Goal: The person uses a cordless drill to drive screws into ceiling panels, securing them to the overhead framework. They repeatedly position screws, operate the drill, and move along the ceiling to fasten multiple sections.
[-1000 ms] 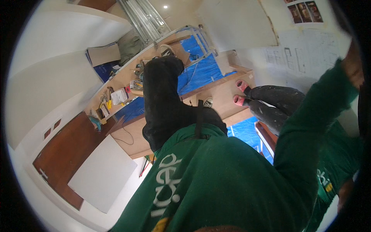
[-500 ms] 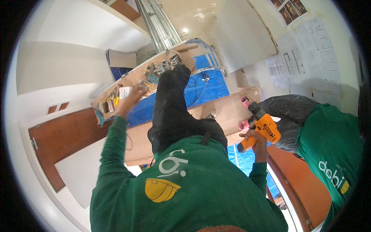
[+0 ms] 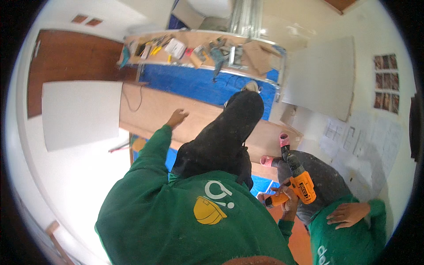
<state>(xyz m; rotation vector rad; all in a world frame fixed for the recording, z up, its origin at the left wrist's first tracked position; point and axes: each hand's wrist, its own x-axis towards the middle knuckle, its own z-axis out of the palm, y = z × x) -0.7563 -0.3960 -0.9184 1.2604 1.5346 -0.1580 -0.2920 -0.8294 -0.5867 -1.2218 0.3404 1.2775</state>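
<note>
My right hand (image 3: 289,201) is wrapped around the handle of an orange and black cordless drill (image 3: 302,184), which is at my right side, in front of the co-worker's dark trousers (image 3: 320,174). The drill's body runs lengthwise away from me, its chuck pointing forward and slightly left, toward the co-worker's pink shoes (image 3: 284,140); its handle reaches out leftward from the body. On the housing there's a dark panel with lettering.

My left hand (image 3: 178,118) is well to the left of the drill and farther forward, fingers loosely spread over a long wooden board (image 3: 152,106); I cannot tell whether it touches the wood. My two hands are well apart.

Far ahead of the drill and to its left, a plywood platform (image 3: 256,66) carries a white box (image 3: 176,48), a teal power tool (image 3: 217,57) and other tools. Blue sheeting (image 3: 185,84) lies between that platform and the board.

Just right of the drill and nearer me is the co-worker's hand (image 3: 351,215). Farther right, drawings (image 3: 353,141) hang on the wall, their notes too small to read. Left of the drill, my green sweatshirt (image 3: 176,212) shows white lettering above a yellow hard-hat emblem (image 3: 208,211).
</note>
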